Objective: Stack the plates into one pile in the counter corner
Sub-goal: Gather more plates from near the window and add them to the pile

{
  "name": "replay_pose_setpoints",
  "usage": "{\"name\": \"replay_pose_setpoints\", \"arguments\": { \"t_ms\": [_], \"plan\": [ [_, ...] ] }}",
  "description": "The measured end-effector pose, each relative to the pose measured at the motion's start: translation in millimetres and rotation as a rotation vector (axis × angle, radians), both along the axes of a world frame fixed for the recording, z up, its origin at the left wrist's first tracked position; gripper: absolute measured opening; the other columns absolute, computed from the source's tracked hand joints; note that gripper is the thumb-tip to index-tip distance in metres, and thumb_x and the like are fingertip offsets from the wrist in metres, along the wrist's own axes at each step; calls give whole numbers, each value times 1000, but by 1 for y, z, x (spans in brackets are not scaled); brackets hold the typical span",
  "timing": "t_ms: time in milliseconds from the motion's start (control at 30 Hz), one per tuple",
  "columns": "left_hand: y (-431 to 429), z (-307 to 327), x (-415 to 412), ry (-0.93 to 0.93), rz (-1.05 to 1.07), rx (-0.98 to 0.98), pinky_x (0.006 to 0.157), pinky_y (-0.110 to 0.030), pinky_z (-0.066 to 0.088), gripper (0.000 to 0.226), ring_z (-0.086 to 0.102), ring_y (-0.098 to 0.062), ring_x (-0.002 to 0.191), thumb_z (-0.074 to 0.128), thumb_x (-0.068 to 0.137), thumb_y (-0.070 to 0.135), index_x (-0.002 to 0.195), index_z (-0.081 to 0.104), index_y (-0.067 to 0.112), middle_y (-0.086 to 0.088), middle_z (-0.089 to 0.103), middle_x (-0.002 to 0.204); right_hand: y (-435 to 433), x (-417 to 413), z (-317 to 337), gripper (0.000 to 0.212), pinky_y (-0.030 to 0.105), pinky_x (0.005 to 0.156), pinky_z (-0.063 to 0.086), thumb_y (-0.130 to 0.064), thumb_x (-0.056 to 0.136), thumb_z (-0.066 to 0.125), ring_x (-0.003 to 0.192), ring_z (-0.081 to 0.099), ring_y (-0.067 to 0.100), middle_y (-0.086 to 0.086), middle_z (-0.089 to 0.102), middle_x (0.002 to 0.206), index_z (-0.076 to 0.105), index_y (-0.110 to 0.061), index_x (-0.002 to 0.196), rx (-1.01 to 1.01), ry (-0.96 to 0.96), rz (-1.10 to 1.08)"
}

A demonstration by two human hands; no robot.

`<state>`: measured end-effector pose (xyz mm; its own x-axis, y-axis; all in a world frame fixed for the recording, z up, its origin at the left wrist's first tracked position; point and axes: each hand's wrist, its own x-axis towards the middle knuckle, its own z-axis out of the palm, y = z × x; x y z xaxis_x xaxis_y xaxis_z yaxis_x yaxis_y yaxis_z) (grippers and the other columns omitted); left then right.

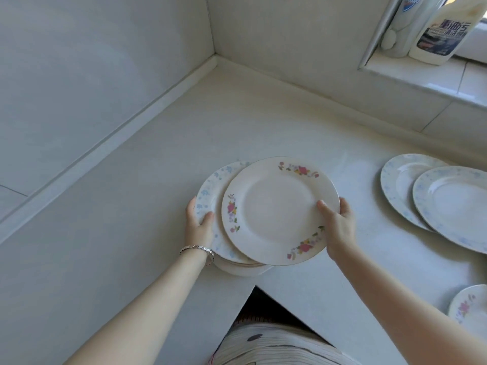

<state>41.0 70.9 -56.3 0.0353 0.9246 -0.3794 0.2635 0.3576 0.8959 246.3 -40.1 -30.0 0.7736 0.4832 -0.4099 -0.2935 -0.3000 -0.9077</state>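
Striped clothing [276, 346] below, left hand [199, 222] grips blue-patterned plate [210, 191], right hand [337, 225] grips pink-flowered plate [276, 206] atop it.

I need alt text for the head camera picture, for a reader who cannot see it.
Two hands grip a small pile of round white ceramic plates at a pale counter: the left hand holds a blue-patterned plate, the right hand the pink-flowered plate on top. Two overlapping blue-patterned plates lie further right.
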Motion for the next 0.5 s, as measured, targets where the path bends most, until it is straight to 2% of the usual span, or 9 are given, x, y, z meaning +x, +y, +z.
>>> {"name": "replay_pose_setpoints", "arguments": {
  "t_ms": [100,267,333,400,500],
  "plan": [
    [0,-1,1,-35,29,3,101,-26,36,50,47,-20,126,42,92,0,140,33,10,-7,48,139,7,-4,-3,8,38,73,47,-22,85,56,82,54,23,5,56,92,51,-17,84,-103,-168,91],
    [1,1,3,-11,55,-12,104,-32,38,42,47,-23,127,33,98,15,140,36,12,-7,48,140,21,-13,-10,35,37,88,47,-28,84,60,96,49,20,1,38,109,55,-9,113,-275,-298,224],
    [1,4,4,-29,69,-35,95,-31,43,40,53,-24,117,33,99,20,139,37,14,-7,52,131,24,-21,-16,41,37,95,45,-26,84,60,107,49,21,2,38,114,53,-9,120,-289,-321,239],
    [0,6,4,-29,64,-35,86,-28,41,39,52,-18,104,37,98,23,137,37,17,-1,53,120,25,-28,-20,41,32,96,42,-23,85,59,113,47,22,4,40,121,50,-9,123,-281,-329,232],
    [0,5,1,45,22,-11,82,-28,45,35,54,-16,93,41,96,25,131,41,20,5,54,115,24,-27,-22,41,26,89,38,-21,85,60,112,45,19,6,43,123,50,-8,122,-263,-348,249]
  ]
}}
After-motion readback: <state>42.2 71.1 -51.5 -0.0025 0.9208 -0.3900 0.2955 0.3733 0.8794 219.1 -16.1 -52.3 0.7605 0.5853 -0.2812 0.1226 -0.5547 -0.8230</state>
